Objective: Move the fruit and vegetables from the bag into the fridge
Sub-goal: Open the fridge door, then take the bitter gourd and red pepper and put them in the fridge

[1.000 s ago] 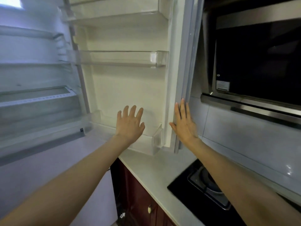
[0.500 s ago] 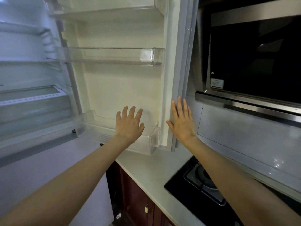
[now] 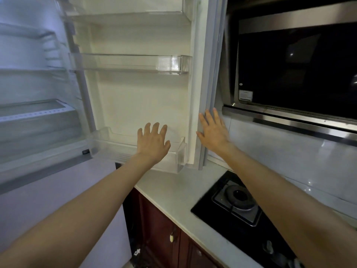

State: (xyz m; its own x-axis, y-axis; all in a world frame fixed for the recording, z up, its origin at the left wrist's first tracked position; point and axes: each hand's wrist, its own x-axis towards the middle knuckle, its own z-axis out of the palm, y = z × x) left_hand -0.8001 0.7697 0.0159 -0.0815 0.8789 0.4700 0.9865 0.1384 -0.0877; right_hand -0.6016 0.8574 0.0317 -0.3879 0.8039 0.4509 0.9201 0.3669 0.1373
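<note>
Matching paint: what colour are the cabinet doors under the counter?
Dark reddish-brown cabinet doors, seen in the head view.

A white countertop (image 3: 173, 192) runs along the right side, with a black gas hob (image 3: 241, 211) set into it and a single burner (image 3: 239, 196) near the hob's back edge. Above the hob hangs a dark glass range hood (image 3: 297, 74) with a steel trim, and pale glossy wall tiles (image 3: 280, 151) fill the wall between hood and countertop. Below the countertop are reddish-brown wooden cabinet doors (image 3: 160, 233).
</note>
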